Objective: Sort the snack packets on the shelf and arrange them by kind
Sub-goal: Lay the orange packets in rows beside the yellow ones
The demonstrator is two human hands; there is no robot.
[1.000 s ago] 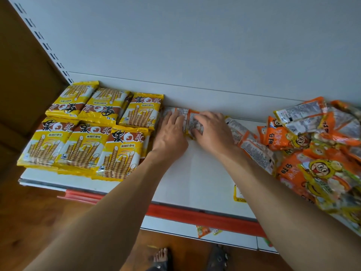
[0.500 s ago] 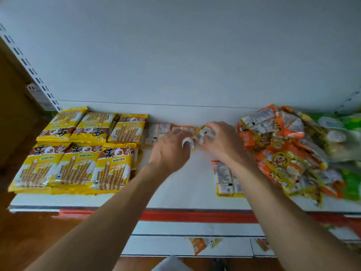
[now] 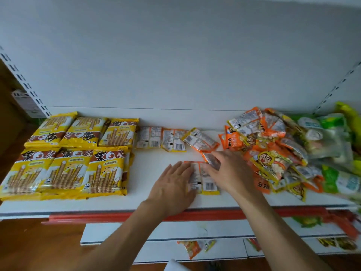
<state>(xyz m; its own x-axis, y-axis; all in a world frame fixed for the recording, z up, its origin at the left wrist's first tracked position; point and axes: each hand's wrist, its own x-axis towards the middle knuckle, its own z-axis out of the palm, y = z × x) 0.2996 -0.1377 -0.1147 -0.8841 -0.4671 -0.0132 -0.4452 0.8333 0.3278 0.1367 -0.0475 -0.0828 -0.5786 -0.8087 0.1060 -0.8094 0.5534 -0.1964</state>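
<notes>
- Snack packets lie on the white metal shelf [image 3: 148, 163], yellow ones at left and orange ones at right. Any packet pushed past the near red edge strip [image 3: 211, 213] could drop off.
- Loose heap of orange foil packets [image 3: 269, 153] at right leans toward the hands. Pulling one from underneath would likely spill the rest.
- Yellow wafer-roll packets [image 3: 64, 153] form a neat block at left. A wide sweep of the left forearm could knock them askew.
- Face-down orange-edged packet [image 3: 207, 182] lies near the front between both hands. Its slick foil may skid.
- Left hand [image 3: 173, 184] lies flat on it, fingers together. Right hand [image 3: 230, 173] rests with fingers loosely spread, touching a second small packet [image 3: 208, 159], which could get dragged along.
</notes>
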